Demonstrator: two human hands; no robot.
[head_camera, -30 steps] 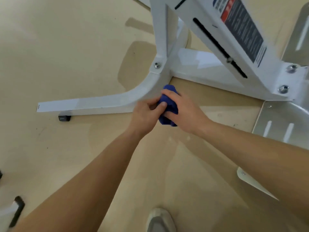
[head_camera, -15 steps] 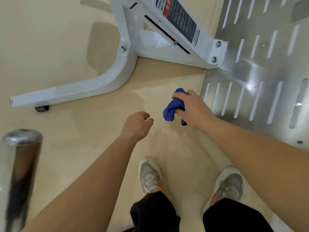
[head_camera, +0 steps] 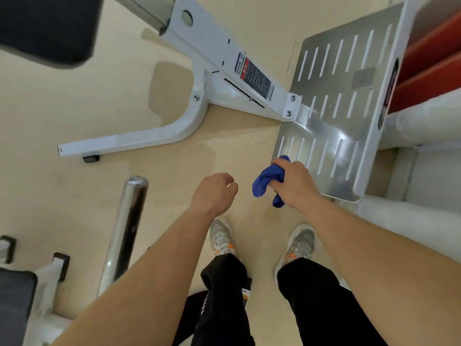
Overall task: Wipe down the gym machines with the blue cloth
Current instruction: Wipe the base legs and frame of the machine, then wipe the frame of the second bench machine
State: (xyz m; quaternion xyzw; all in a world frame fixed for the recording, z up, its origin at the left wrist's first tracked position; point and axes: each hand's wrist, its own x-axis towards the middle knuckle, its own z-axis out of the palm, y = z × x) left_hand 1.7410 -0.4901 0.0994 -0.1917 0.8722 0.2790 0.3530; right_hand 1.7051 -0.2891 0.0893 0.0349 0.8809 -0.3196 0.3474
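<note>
My right hand [head_camera: 293, 184] grips the bunched blue cloth [head_camera: 265, 182] in the air, over the near left corner of the slotted metal footplate [head_camera: 331, 126]. My left hand [head_camera: 214, 193] hangs beside it, fingers loosely curled, holding nothing. The white machine frame [head_camera: 219, 56] slopes down to the footplate, and its curved floor leg [head_camera: 139, 139] runs out to the left, well ahead of both hands.
A chrome bar [head_camera: 124, 231] stands at lower left beside a black pad [head_camera: 15, 303]. Another black pad [head_camera: 47, 28] fills the top left corner. Red plates [head_camera: 431, 63] and a white base [head_camera: 424, 116] lie to the right. My shoes [head_camera: 222, 237] stand on the beige floor.
Both hands left the curved floor leg. The left hand let go of the cloth. The view rose and pulled back, and the right hand carried the cloth over to the footplate corner.
</note>
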